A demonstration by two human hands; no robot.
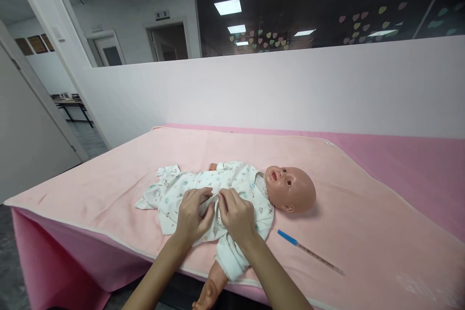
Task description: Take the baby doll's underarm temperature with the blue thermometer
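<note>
Over the doll (296, 190), left hand (196, 214) and right hand (238, 213) pinch the printed garment (239, 174); light, even tension should keep it smooth.

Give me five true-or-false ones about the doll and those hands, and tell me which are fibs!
1. The left hand and the right hand both touch the doll's clothes. True.
2. The doll lies on its tummy. False: it lies on its back.
3. A stick with a blue end lies on the blanket. True.
4. The blanket is dark green. False: it is pale pink.
5. The stick lies under the doll's head. False: it lies beside the doll, nearer the person.
</note>
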